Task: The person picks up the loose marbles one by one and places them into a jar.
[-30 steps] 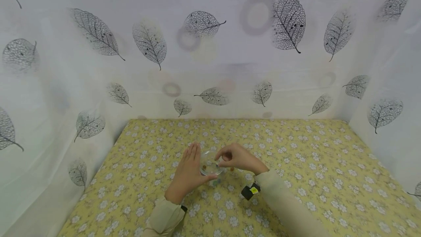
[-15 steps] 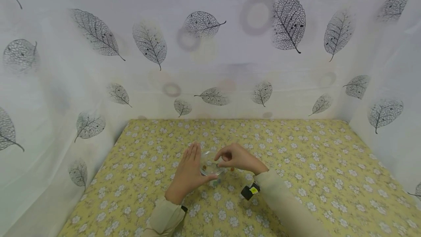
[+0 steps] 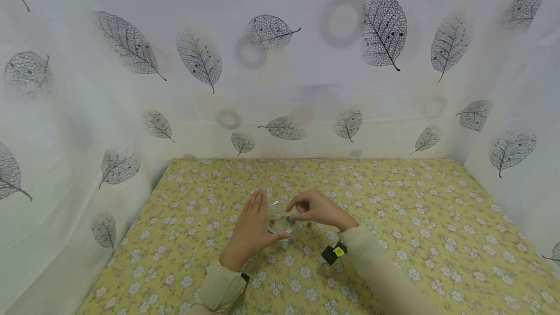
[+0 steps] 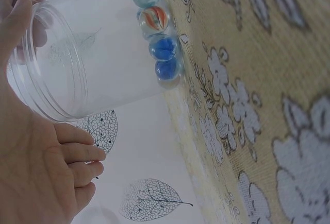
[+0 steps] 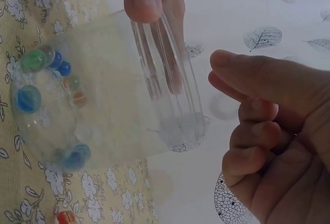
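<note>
A clear jar [image 3: 276, 230] with a ridged rim stands on the tablecloth. Several glass marbles [image 4: 164, 48], blue, green and orange-striped, lie on its bottom. My left hand [image 3: 249, 232] steadies it from the left, fingers straight along the side and thumb [image 5: 144, 2] across the near rim. On the opposite side, my right hand [image 3: 321, 210] hovers at the rim, thumb and index fingertips close together. Its other fingers [image 5: 250, 154] are curled, and no marble shows between them. A dark bluish spot shows by the right thumb in the head view.
One orange marble [image 3: 308, 224] lies on the cloth right of the jar, under the right hand. A yellow floral tablecloth [image 3: 415, 237] covers the table. Leaf-printed white curtains [image 3: 315, 96] enclose it at the back and sides.
Both hands and the jar stay almost in place. The bluish and greenish patches seen through the jar shift slightly. The loose orange marble has not moved.
</note>
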The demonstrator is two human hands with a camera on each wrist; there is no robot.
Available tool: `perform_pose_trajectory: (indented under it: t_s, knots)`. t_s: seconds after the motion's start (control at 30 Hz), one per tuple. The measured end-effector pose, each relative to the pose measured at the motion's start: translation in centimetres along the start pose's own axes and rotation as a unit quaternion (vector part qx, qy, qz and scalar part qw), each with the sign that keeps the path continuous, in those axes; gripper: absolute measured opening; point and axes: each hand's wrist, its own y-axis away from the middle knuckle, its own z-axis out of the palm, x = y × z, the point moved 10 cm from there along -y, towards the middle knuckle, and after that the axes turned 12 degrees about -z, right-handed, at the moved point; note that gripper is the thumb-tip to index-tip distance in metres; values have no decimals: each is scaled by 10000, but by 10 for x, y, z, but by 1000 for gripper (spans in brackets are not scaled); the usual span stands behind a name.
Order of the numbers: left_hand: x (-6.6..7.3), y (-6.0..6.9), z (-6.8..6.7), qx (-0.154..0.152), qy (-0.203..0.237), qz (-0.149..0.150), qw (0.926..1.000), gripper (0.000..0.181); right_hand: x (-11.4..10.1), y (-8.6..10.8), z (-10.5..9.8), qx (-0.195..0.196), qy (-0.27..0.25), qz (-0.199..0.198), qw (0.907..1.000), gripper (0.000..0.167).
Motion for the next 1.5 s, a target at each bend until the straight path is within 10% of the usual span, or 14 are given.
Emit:
perform_pose_trajectory:
  t_s: [0.53,1.5]
  knots:
    - [-2,-2,3,-39,-154,-41,9999,115,-4,8,-22,182,599,-101,9980,14]
    - [-1,-2,1,-24,-234,-72,9997,116,34,38,-25,400,128,374,9984,20]
